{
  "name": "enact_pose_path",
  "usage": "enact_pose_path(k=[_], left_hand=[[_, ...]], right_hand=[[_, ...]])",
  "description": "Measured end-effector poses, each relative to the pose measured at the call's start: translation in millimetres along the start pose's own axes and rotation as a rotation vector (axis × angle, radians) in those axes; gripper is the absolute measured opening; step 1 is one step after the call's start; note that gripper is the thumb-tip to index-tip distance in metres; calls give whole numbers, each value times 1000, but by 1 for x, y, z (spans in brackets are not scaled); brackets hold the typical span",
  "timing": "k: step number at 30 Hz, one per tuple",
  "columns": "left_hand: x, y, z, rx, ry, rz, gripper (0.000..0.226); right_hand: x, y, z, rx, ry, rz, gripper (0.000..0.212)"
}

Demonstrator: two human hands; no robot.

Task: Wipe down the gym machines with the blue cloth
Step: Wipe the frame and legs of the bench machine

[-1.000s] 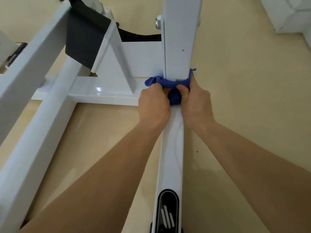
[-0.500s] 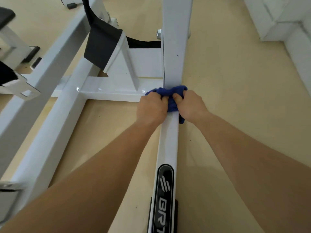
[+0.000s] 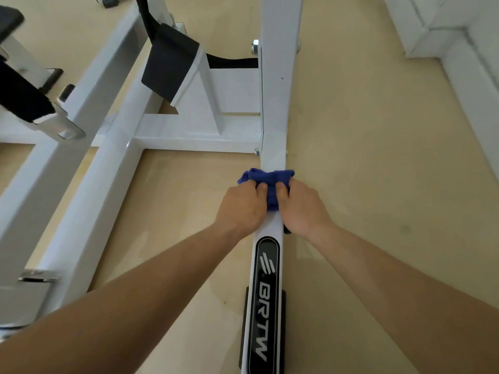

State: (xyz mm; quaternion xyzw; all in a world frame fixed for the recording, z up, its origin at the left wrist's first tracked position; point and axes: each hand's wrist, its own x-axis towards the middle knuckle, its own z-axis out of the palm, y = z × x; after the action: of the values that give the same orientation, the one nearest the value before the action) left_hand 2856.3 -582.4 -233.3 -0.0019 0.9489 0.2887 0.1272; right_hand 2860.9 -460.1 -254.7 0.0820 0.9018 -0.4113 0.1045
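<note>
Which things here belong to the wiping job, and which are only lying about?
In the job: blue cloth, left hand, right hand, white floor bar under the cloth.
Just there: black pad, chrome bracket, bolt.

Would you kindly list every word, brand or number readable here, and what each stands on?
"BRTW": white letters running lengthwise on the black badge on the gym machine's white base bar, below a striped logo mark.
No other text, number or sign is visible.

Soft blue cloth (image 3: 270,182) bunched on the glossy white-painted metal frame bar (image 3: 273,157); beside it, smooth matt beige floor (image 3: 378,184).
</note>
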Motion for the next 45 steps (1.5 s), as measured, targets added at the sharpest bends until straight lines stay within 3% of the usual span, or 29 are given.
enact_pose_path(k=[7,14,22,26,29,32,35,38,40,42,44,45], left_hand=[[43,4,9,-95,36,-58,42],[-1,-16,15,-157,-12,-21,24],[-37,-19,-6,-106,128,74,12],[-41,-6,-22,-345,249,24,33],[-35,-1,-35,-424,341,23,21],[-32,-2,-45,-482,332,31,11],[-37,-7,-45,-458,178,37,19],[-42,-10,-41,-578,10,22,51],[-40,-12,-41,-603,76,12,54],[-36,-12,-49,-611,198,-29,40],[-30,-11,-63,-619,245,-49,29],[-25,-12,-70,-606,256,-45,24]], right_hand=[[45,-6,-6,54,-2,75,35],[-1,10,5,68,5,9,25],[-57,6,14,38,285,-181,9],[-59,-8,5,177,333,-215,19],[-43,-30,0,213,283,-216,18],[-24,-49,-8,216,186,-111,33],[-14,-58,-14,267,48,43,40],[-13,-62,-15,405,-57,94,33],[-19,-68,-16,623,-173,70,35],[-23,-76,-20,773,-295,-13,35],[-24,-81,-21,750,-272,-96,33],[-21,-80,-18,650,-183,-133,32]])
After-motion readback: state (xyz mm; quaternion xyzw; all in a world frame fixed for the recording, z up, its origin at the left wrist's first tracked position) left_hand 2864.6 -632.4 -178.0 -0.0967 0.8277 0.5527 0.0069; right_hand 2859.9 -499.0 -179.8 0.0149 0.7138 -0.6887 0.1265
